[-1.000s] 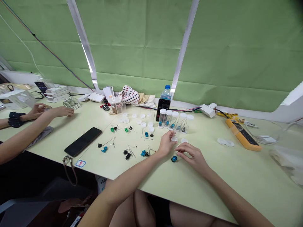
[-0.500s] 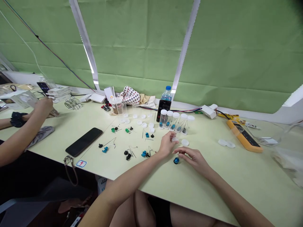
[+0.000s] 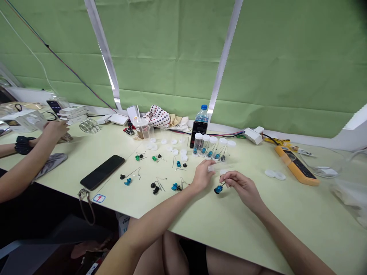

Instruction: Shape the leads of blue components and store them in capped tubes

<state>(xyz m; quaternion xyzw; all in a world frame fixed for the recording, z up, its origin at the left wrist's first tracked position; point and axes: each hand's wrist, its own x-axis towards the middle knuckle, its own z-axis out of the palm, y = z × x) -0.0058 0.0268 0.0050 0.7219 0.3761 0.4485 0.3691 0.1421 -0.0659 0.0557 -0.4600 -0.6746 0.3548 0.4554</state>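
My left hand (image 3: 204,174) is closed on what looks like a clear plastic tube with a whitish end (image 3: 211,168); most of the tube is hard to make out. My right hand (image 3: 240,186) pinches a small blue-and-black part (image 3: 218,189) by its thin upper end, just above the tabletop. Behind the hands stands a row of several clear tubes with white caps (image 3: 212,140), with blue or dark parts inside. Left of my left hand lie small sets of blue parts (image 3: 174,186), black parts (image 3: 155,190) and thin bent metal keys (image 3: 162,185).
Loose white caps (image 3: 184,157) lie near a propped phone (image 3: 198,130) showing a timer. A black phone (image 3: 102,172) rests further left. At the right are a yellow multimeter (image 3: 296,165) and two caps (image 3: 274,174). Another person's hand (image 3: 56,130) works at the far left.
My right hand has taken hold of the blue-and-black part, lifting and tilting it slightly to the right. My left hand has barely moved.
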